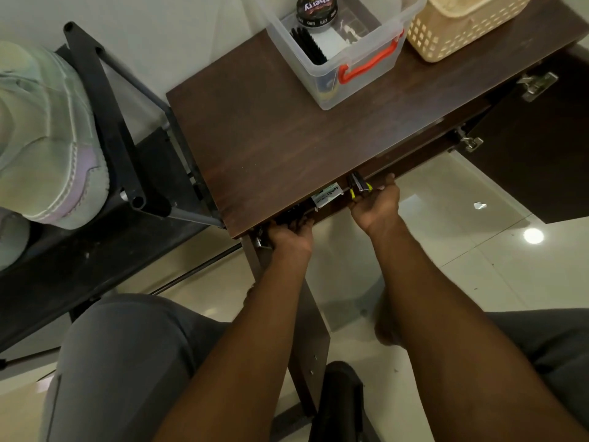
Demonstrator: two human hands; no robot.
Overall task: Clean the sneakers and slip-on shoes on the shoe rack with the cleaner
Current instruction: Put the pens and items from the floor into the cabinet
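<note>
1. Both hands reach under the front edge of the dark wooden bench point(287, 129). The left hand point(291, 236) has its fingers tucked out of sight beneath the edge near the front-left corner, so I cannot tell whether it grips anything.
2. The right hand point(377, 204) sits further right along the same edge, its fingers curled round a black tool with yellow handles point(358, 186).
3. A small white packet point(326, 195) shows under the edge between the hands.
4. A pale sneaker point(44, 135) lies on the black shoe rack point(105, 100), which stands just beside the bench's left edge.
5. At the back of the bench top, a clear box with an orange handle point(344, 55) holds a black brush point(307, 46) and a round polish tin point(317, 9); a cream basket point(462, 27) stands just beside it.
6. The bench top is bare wood from the box to the front edge.
7. To the right a cabinet door point(541, 161) stands open over the glossy floor point(446, 250).
</note>
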